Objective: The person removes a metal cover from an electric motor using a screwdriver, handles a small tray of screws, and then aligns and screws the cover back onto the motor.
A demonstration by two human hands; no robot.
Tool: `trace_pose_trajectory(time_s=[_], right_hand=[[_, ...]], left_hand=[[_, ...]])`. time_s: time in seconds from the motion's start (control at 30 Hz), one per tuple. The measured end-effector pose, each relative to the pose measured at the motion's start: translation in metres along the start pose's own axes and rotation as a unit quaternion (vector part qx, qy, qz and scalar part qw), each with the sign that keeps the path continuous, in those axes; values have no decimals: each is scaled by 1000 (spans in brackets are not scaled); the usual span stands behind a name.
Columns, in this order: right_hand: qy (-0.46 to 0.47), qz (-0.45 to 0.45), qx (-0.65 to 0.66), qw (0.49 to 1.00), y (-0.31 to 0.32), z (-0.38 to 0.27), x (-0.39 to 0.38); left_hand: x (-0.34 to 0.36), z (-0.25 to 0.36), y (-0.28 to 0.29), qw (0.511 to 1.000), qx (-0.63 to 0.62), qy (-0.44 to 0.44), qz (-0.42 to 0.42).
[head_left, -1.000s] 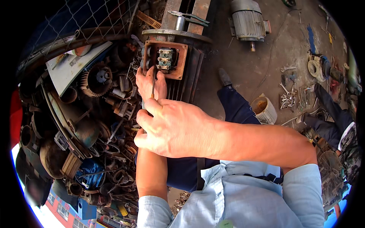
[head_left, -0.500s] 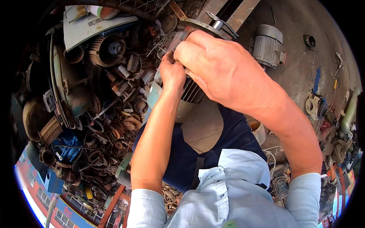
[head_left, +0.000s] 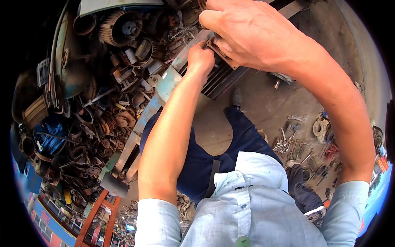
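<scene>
An electric motor with dark cooling fins and a worn teal end cover lies in front of me. On its upper side a rusty square terminal-box rim shows between my hands. My left hand is closed at the left side of that rim, its fingertips pressed together; whatever they pinch is too small to make out. Above and to the right of the rim, my right hand is curled, back of the hand upward. Its fingertips are partly hidden, and so is anything they hold.
Rusty motor parts and scrap pile up on the left, with a finned motor housing at the top. A metal rail runs beside my leg. Spanners and a ring-shaped part lie on the floor at right.
My right hand has moved up and away from my left hand, uncovering the square rim. My left hand stays at the motor. The whole view has shifted, bringing the spanners into sight.
</scene>
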State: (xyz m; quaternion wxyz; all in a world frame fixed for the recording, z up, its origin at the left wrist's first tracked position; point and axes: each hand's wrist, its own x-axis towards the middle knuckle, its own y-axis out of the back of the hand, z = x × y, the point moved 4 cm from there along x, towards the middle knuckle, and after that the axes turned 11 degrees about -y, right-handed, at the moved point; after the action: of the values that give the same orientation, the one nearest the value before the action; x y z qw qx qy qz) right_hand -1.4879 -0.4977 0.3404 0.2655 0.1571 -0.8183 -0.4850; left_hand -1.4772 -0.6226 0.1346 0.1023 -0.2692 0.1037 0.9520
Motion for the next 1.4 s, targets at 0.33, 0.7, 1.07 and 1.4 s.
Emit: trace_pose_trajectory(time_s=[0.33, 0.7, 1.07, 1.4], right_hand=[[-18, 16, -75, 997, 9, -19, -6], [-154, -132, -202, 958, -11, -17, -10], [-196, -163, -211, 944, -4, -13, -10], [-120, 13, -146, 982, -8, -9, -26]], left_hand=[[0, 28, 22, 989, -22, -91, 112], [-19, 48, 46, 977, -9, -134, 164], [-23, 50, 46, 979, -8, -141, 146], [-30, 51, 42, 985, 1, -130, 113]])
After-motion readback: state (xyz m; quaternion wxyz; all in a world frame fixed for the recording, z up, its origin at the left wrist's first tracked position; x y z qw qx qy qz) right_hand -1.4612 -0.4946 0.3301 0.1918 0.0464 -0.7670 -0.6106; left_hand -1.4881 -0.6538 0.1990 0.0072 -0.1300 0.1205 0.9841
